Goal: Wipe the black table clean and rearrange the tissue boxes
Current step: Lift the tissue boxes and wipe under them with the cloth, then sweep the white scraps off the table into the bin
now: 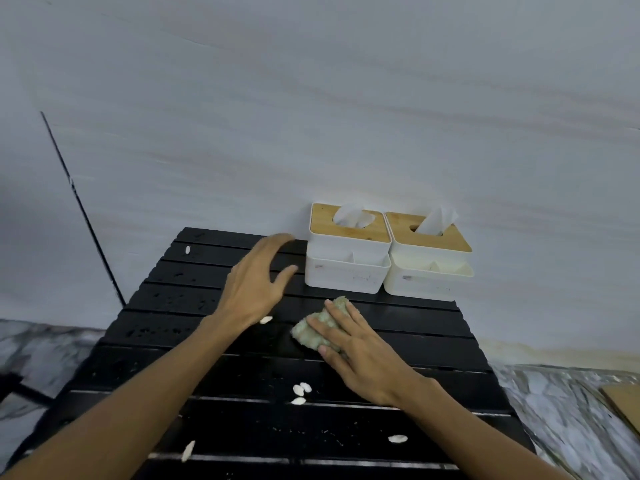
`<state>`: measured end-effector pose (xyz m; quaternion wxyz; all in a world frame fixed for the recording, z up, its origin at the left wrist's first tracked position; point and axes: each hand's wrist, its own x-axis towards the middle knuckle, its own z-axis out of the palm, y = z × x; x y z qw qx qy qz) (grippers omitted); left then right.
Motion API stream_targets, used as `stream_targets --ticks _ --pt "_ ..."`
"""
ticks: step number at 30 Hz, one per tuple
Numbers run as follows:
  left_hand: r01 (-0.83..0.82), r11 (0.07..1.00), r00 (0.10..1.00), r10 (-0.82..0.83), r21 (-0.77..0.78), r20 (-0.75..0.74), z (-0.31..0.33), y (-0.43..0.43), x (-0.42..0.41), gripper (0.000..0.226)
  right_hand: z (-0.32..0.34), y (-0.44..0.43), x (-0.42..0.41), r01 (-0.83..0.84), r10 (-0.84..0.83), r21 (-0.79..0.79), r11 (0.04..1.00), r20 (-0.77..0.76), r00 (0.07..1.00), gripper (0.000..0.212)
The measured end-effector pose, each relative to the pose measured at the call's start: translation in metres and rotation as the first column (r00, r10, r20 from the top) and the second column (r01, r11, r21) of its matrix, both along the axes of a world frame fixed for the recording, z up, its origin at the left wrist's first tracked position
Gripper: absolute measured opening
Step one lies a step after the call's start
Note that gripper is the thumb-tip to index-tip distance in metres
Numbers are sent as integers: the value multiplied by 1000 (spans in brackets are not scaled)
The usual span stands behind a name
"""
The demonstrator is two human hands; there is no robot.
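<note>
**A:** How far along was the job?

**B:** Early, by my reading; most of the black slatted counter looked unwiped, and only the stretch to the right of the cloth seemed clean.

**A:** And the boxes?

**B:** The left tissue box and the right tissue box stood side by side, touching, at the far right corner against the wall; each had a wooden lid with a tissue poking up; I judged them not yet rearranged.

**A:** The hands?

**B:** The left hand hovered over the far slats just beside the left tissue box, fingers apart and loosely curved, holding nothing; the right hand lay on a green cloth at mid-counter, fingers straight and spread, pressing it flat.

**A:** What was left to clear?

**B:** White scraps lay near the front and beside the left wrist; pale specks dotted the left slats.

**A:** Room to move?

**B:** Open slats ran left of the boxes along the wall; the right tissue box sat at the counter's right edge, whether overhanging I couldn't tell; scraps swept forward or sideways would likely drop to the marble floor.
</note>
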<state>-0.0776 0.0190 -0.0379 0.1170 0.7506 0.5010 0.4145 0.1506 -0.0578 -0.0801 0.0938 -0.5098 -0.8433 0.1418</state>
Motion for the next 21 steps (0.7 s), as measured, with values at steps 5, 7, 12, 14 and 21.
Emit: stream_targets --ticks 5,7,12,14,21 --pt "-196 976 963 172 -100 -208 -26 -49 -102 38 -6 11 -39 155 -153 23 988 -78 985 60" --pt "-282 946 924 224 -158 -309 -36 -67 -135 47 -3 16 -61 213 -211 7 977 -116 970 58" --pt "-311 908 889 173 -282 -423 -50 -94 -168 68 5 27 -111 186 -181 29 982 -122 976 51" --pt "-311 906 880 161 -287 -447 -54 -99 -169 75 2 31 -119 78 -74 29 997 -113 991 51" --pt "-332 904 877 190 -270 -441 -59 -100 -167 79 24 -6 -89 -274 256 -17 962 -308 916 38"
